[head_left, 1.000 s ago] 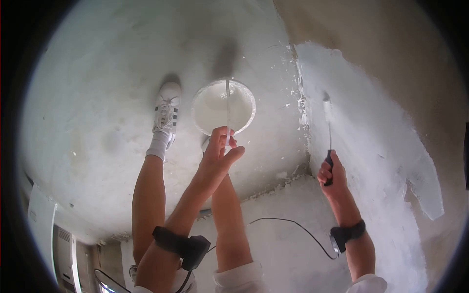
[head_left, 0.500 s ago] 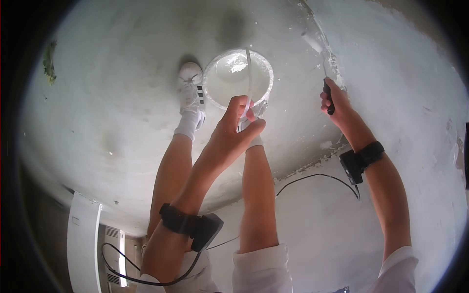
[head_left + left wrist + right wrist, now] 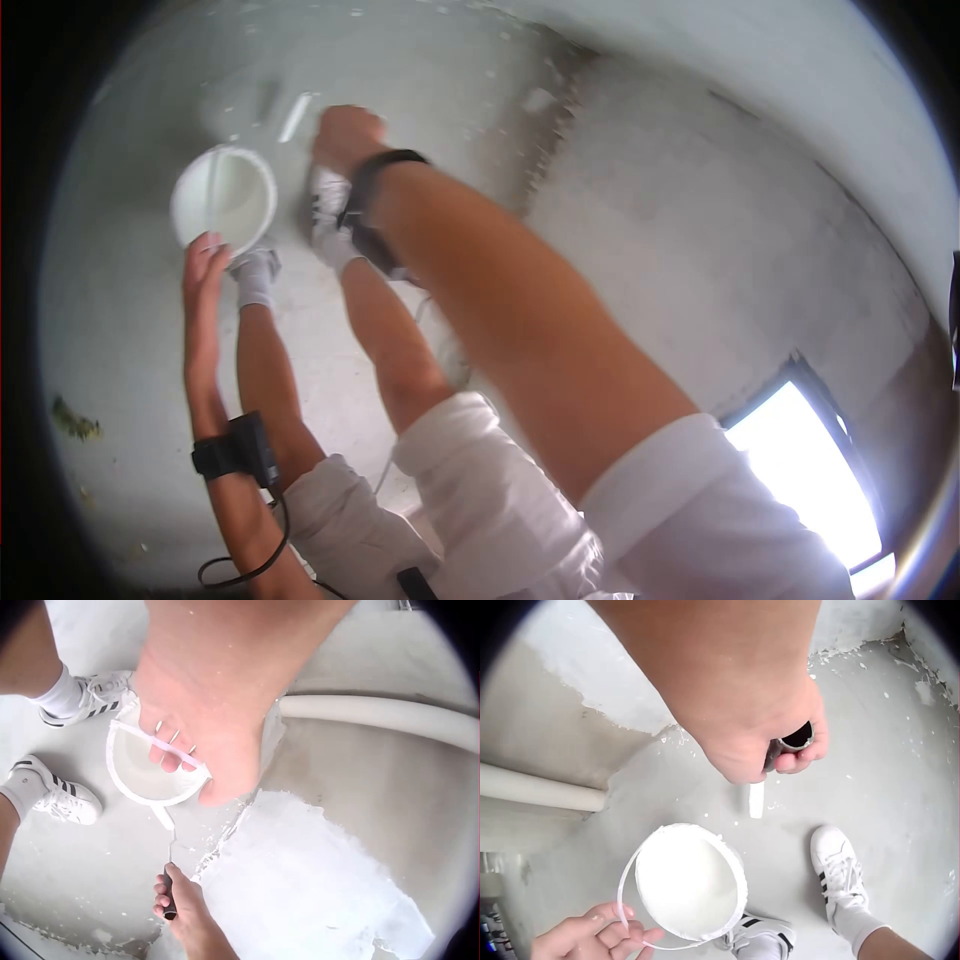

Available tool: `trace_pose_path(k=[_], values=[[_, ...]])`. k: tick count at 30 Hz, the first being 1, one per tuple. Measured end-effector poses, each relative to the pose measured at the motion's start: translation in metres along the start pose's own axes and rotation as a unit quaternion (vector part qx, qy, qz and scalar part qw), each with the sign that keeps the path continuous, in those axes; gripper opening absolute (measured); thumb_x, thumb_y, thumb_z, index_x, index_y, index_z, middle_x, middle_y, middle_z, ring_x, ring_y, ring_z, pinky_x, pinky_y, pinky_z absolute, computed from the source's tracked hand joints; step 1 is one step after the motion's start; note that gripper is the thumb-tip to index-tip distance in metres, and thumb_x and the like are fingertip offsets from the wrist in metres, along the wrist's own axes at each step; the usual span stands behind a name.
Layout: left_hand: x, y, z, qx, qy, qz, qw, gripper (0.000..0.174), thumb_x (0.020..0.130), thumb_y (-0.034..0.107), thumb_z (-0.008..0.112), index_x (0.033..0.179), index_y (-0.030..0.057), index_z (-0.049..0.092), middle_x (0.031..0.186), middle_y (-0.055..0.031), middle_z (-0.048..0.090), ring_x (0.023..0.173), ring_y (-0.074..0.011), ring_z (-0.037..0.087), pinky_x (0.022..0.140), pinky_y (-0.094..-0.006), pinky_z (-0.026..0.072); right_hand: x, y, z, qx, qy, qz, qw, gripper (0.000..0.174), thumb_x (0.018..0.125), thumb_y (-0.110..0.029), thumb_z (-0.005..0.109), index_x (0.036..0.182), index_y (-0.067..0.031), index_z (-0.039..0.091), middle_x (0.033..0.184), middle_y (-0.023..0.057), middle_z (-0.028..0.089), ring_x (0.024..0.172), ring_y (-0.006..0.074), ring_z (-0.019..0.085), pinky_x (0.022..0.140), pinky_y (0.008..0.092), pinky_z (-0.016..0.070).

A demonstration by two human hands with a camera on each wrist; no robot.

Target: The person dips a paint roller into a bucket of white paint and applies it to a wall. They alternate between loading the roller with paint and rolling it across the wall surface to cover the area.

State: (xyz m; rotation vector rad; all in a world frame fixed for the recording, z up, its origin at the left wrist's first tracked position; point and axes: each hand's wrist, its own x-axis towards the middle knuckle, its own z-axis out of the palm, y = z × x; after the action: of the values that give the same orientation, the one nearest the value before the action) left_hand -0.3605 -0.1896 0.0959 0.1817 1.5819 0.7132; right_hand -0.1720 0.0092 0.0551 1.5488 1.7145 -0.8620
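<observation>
My left hand point(image 3: 203, 280) holds the thin white bail handle point(image 3: 169, 750) of a round white bucket point(image 3: 264, 180), its fingers hooked round the strip. White paint shows inside the bucket in the right wrist view. In my right hand point(image 3: 347, 137) is a small paint roller; its white sleeve point(image 3: 296, 117) points away from me, close beside the bucket. The left wrist view shows the roller's black grip point(image 3: 169, 898) inside curled fingers and its thin wire frame. From the right wrist, only the grip's hollow end and the sleeve are visible; the hand hides the rest.
Both feet, in white shoes point(image 3: 840, 862), stand close to the bucket on a grey floor point(image 3: 900, 817) spotted with white. A wall point(image 3: 292, 870) partly coated white rises beside me. A white pipe point(image 3: 375, 712) runs along it. A bright window point(image 3: 805, 465) shows at lower right.
The head view has swung round. My right hand has brought the roller from the wall, past the floor's edge, to beside the bucket. The left hand keeps its hold on the handle.
</observation>
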Motion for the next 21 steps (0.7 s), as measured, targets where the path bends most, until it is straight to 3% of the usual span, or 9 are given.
trace_pose_path(k=[2, 6, 17, 19, 21], values=[[0.011, -0.010, -0.013, 0.071, -0.020, -0.010, 0.997, 0.054, 0.093, 0.035, 0.061, 0.136, 0.0040, 0.047, 0.138, -0.0096, 0.050, 0.131, -0.0198, 0.043, 0.106, -0.0306, 0.0314, 0.007, -0.016, 0.020, -0.037, 0.036, -0.002, 0.999, 0.024, 0.083, -0.024, 0.063, 0.103, -0.0139, 0.074, 0.109, 0.0100, 0.071, 0.108, 0.0257, 0.067, 0.086, 0.0376, 0.0530], [0.066, -0.054, -0.015, 0.047, -0.010, -0.065, 0.997, 0.053, 0.095, 0.036, 0.056, 0.138, 0.0056, 0.046, 0.139, -0.0096, 0.051, 0.134, -0.0204, 0.043, 0.107, -0.0331, 0.0323, 0.023, -0.007, 0.002, -0.020, 0.048, 0.008, 0.999, 0.024, 0.084, -0.024, 0.063, 0.102, -0.0136, 0.074, 0.108, 0.0099, 0.071, 0.108, 0.0257, 0.067, 0.086, 0.0372, 0.0529], [0.007, 0.003, 0.017, 0.050, 0.004, -0.035, 0.998, 0.049, 0.096, 0.035, 0.052, 0.136, 0.0071, 0.046, 0.138, -0.0069, 0.049, 0.132, -0.0179, 0.045, 0.108, -0.0355, 0.0332, 0.005, -0.030, -0.058, 0.028, 0.081, -0.051, 0.995, 0.023, 0.085, -0.024, 0.062, 0.102, -0.0126, 0.073, 0.106, 0.0097, 0.072, 0.107, 0.0259, 0.067, 0.086, 0.0362, 0.0528], [-0.010, 0.022, 0.031, 0.053, -0.017, -0.018, 0.998, 0.047, 0.094, 0.032, 0.058, 0.132, 0.0076, 0.047, 0.125, -0.0054, 0.052, 0.121, -0.0158, 0.050, 0.109, -0.0342, 0.0292, -0.015, -0.020, -0.075, 0.049, 0.078, -0.043, 0.995, 0.023, 0.085, -0.023, 0.063, 0.101, -0.0111, 0.073, 0.106, 0.0106, 0.071, 0.106, 0.0268, 0.067, 0.085, 0.0361, 0.0531], [-0.013, 0.038, 0.050, 0.047, 0.004, -0.041, 0.998, 0.047, 0.092, 0.030, 0.062, 0.130, 0.0064, 0.048, 0.124, -0.0069, 0.053, 0.116, -0.0159, 0.053, 0.104, -0.0294, 0.0337, -0.036, -0.001, -0.092, 0.074, 0.073, -0.030, 0.994, 0.023, 0.083, -0.021, 0.066, 0.100, -0.0063, 0.071, 0.104, 0.0127, 0.071, 0.101, 0.0289, 0.069, 0.084, 0.0376, 0.0540]])
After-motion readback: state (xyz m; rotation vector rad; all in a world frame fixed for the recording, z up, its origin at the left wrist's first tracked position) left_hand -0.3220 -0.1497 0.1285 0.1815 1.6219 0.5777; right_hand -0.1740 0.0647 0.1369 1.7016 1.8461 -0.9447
